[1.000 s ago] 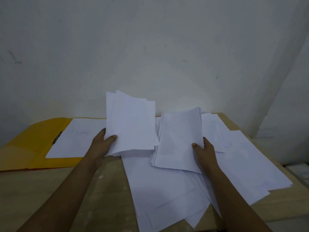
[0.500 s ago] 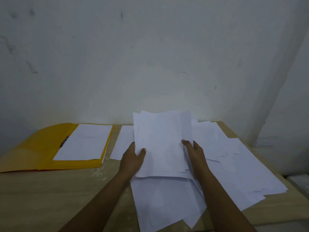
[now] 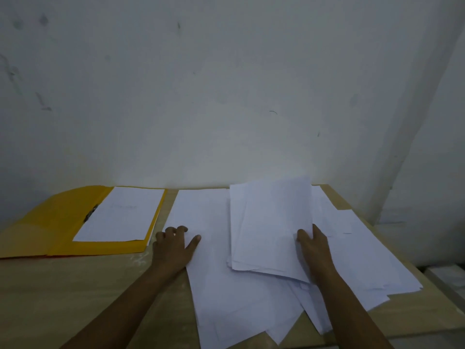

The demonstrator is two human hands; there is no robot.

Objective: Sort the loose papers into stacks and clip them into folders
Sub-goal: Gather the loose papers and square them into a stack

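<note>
Fingers (image 3: 305, 235) of your right hand (image 3: 315, 250) pinch uneven bundle of white paper sheets (image 3: 269, 227), far end lifted. Your left hand (image 3: 173, 244) rests on loose white sheet (image 3: 198, 212), fingers lightly curled, holding nothing. Open yellow card folder (image 3: 45, 230) lies left on worktop (image 3: 75, 298). Risk: one-sided grip lets bundle fan out, slide into scattered pile beneath.

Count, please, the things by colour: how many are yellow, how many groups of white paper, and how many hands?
Yellow folder: 1
White paper groups: 3 (filed sheets, held stack, loose spread)
Hands: 2 (left hand, right hand)
Total: 6
</note>
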